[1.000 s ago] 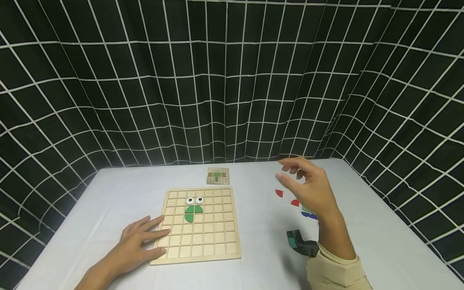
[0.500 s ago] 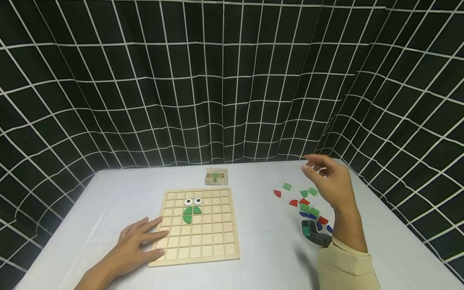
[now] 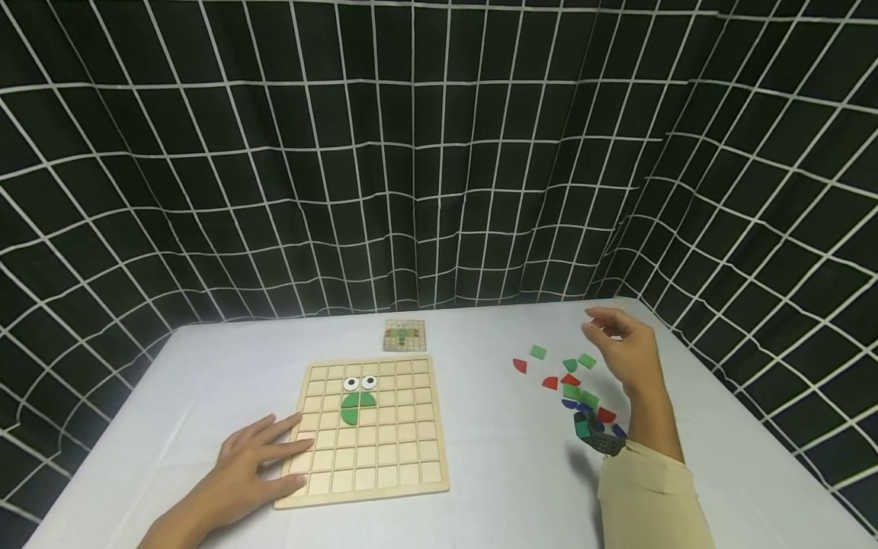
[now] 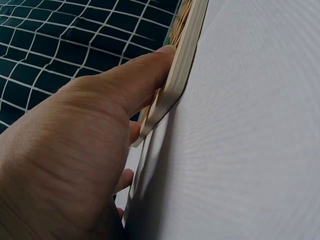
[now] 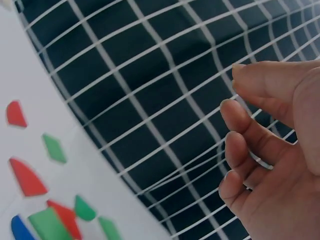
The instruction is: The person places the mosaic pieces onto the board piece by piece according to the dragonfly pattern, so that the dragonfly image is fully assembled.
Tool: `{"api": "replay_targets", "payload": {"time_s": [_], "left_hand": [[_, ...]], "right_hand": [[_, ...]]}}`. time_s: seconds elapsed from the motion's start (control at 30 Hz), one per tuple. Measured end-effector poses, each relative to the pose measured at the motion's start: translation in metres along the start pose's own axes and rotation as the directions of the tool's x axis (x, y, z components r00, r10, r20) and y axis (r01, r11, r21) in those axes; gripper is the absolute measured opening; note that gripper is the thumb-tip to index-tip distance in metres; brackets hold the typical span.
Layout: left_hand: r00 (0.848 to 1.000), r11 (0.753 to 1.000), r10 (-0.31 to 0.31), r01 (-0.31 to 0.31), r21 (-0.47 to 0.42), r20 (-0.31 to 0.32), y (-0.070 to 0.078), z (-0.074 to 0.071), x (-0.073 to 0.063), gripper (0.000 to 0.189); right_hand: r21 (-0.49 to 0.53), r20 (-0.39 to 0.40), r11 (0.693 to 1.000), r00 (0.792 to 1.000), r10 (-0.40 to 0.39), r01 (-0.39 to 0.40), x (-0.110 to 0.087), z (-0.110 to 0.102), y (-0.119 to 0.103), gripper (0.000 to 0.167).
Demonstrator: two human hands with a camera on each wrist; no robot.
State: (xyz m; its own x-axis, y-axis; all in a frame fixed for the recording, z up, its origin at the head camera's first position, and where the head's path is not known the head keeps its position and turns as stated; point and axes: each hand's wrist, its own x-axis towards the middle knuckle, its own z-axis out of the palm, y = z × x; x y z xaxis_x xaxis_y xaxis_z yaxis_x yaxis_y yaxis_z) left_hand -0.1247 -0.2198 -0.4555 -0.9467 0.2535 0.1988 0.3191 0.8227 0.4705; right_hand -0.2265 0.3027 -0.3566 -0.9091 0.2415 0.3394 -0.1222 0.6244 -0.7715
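My left hand [image 3: 236, 474] lies spread over the left border of a wooden grid board [image 3: 411, 454], fingers fairly straight. In the left wrist view its thumb [image 4: 145, 75] rests on the board's rim. Two round eye pieces [image 3: 351, 383] sit side by side in the upper cells, above three green quarter-circle pieces [image 3: 350, 400]. My right hand [image 3: 627, 354] hovers above the table just right of the loose pieces. Its fingers are loosely bent with nothing between them, and in the right wrist view a gap shows between thumb and fingertips.
Loose flat pieces are scattered at the right: red quarter circles [image 3: 520, 366], green squares [image 3: 538, 352] and blue pieces [image 3: 569, 404]. Behind the board lies a small pattern card [image 3: 405, 335] showing a similar grid. A black curtain [image 3: 411, 152] with white lines closes off the white table's back.
My right hand has moved right and away from the pieces, uncovering more of them. The left hand stays on the board; the head view has shifted slightly.
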Motion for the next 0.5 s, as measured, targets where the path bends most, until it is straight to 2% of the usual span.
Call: {"api": "replay_targets", "payload": {"time_s": [0.17,0.33,0.5], "left_hand": [[1.000,1.000,0.002,-0.002,-0.003,-0.002,-0.001,0.001,0.000,0.045],[1.000,1.000,0.003,-0.003,-0.002,-0.006,-0.002,0.001,0.000,0.044],[1.000,1.000,0.008,-0.008,0.007,-0.010,-0.003,0.002,0.001,0.044]], "right_hand": [[0.002,0.020,0.994,0.994,0.107,-0.107,0.008,0.010,0.022,0.044],[-0.020,-0.013,0.971,0.971,0.238,-0.238,0.012,0.023,0.040,0.040],[-0.058,0.027,0.955,0.956,0.291,-0.289,0.010,0.033,0.055,0.038]]}}
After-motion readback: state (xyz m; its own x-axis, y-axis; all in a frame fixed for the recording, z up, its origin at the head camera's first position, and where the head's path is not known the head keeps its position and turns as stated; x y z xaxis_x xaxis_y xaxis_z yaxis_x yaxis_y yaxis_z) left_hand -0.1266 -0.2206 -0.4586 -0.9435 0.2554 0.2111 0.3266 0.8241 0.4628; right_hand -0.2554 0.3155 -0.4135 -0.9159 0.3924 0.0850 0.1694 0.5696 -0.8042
